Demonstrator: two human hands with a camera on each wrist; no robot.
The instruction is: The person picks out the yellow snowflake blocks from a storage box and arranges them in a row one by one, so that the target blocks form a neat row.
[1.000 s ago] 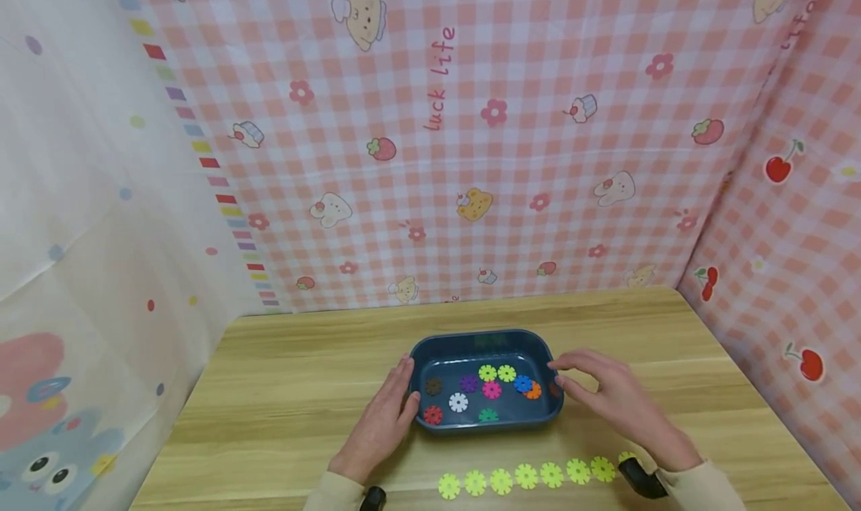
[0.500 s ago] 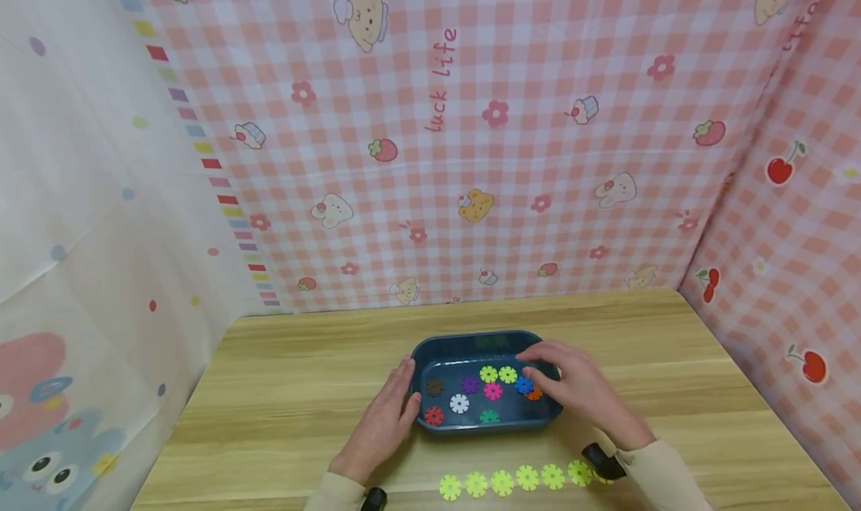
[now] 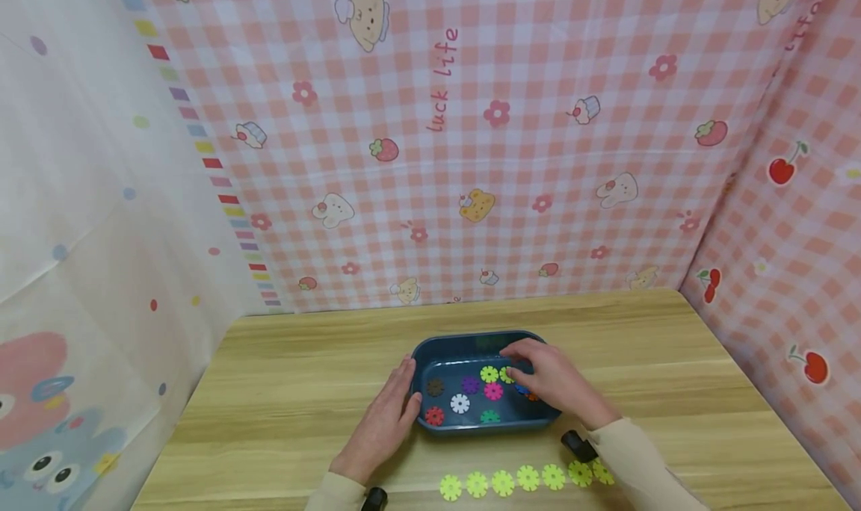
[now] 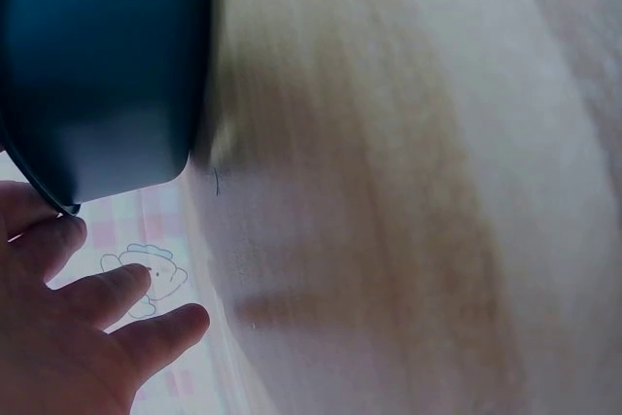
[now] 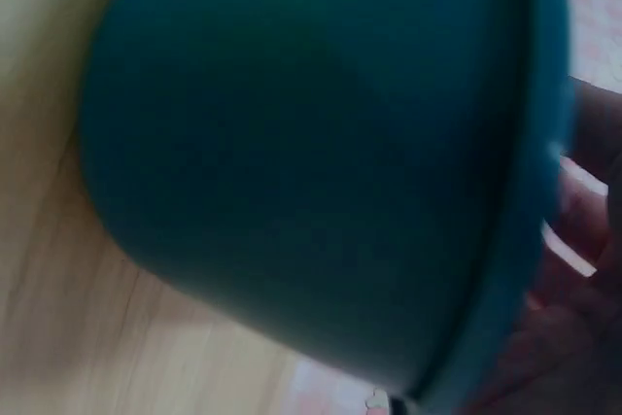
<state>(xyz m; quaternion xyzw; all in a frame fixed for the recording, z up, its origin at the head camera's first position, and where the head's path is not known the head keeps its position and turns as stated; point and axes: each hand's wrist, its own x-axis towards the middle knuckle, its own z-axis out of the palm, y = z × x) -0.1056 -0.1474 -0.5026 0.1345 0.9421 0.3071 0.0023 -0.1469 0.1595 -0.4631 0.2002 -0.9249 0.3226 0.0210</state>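
A dark blue tray (image 3: 447, 350) stands mid-table in the head view. My left hand (image 3: 380, 425) rests along its left side, fingers straight; the left wrist view shows fingertips at the rim. Over the tray's right part reaches my right hand (image 3: 554, 380), thumb and forefinger apart, near a yellow-green snowflake disc (image 3: 507, 375). Beside that lies another yellow-green disc (image 3: 489, 374). Also inside are a pink disc (image 3: 493, 391), purple disc (image 3: 470, 385), white disc (image 3: 460, 403), red disc (image 3: 434, 416), brown disc (image 3: 435, 386) and green disc (image 3: 489, 417). The right hand partly covers blue and orange discs.
A row of several yellow-green snowflake discs (image 3: 502, 483) lies on the wooden table (image 3: 303, 391) in front of the tray; the right sleeve (image 3: 639, 459) covers its right end. Patterned cloth (image 3: 430, 160) hangs behind and at both sides.
My right hand has moved left from the tray's right rim to above its inside, near the yellow-green discs. The left hand and the tray have stayed in place.
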